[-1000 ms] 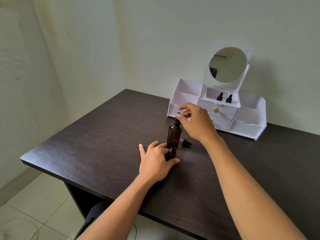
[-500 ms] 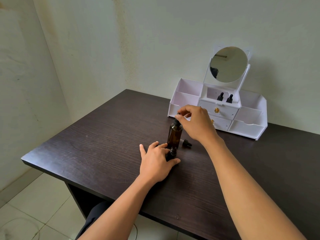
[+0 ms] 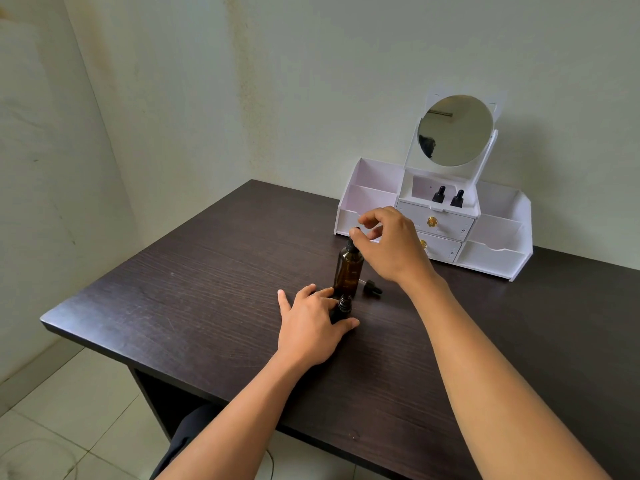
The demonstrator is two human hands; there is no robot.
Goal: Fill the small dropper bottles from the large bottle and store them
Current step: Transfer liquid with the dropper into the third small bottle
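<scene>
A: While the left hand point(image 3: 308, 323) rests on the dark table point(image 3: 173, 299), what does it hold?

B: Its thumb and fingers curl round a small dropper bottle point(image 3: 343, 305), uncapped, just in front of the large amber bottle point(image 3: 348, 271).

A: And the right hand point(image 3: 391, 247)?

B: It pinches that large bottle's black dropper top point(image 3: 352, 244) between thumb and fingertips.

A: Anything nearby?

B: A loose dropper cap point(image 3: 372, 288) lies on the table, just right of the large bottle. Two stored bottles point(image 3: 439, 194) stand capped in the white organizer's point(image 3: 495, 254) top middle compartment, below the round mirror point(image 3: 455, 130).
</scene>
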